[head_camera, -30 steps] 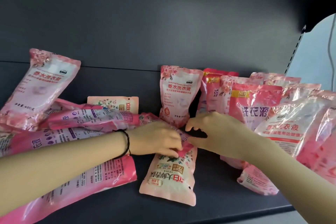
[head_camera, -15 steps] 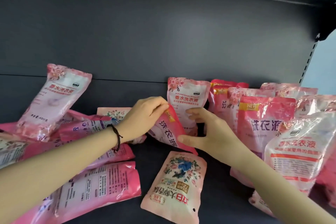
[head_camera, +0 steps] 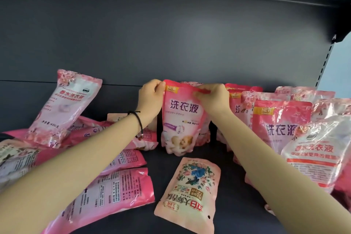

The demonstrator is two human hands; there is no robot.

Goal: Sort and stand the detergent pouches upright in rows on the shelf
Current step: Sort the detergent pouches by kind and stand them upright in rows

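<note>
Presently both hands, left [head_camera: 151,95] and right [head_camera: 212,97], pinch the pouch [head_camera: 180,119] by its top corners, standing on the shelf [head_camera: 218,214]; released carelessly, its soft base could slump forward.

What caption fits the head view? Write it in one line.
The left hand and right hand pinch the top corners of a pink NEW-labelled detergent pouch, upright on the shelf.

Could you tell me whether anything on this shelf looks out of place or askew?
Yes. The peach floral pouch lies flat, print upside down, before the pink pouch that the left hand and right hand hold upright. To its left, other pink pouches lie flat in a heap, and a pale pouch leans tilted.
</note>
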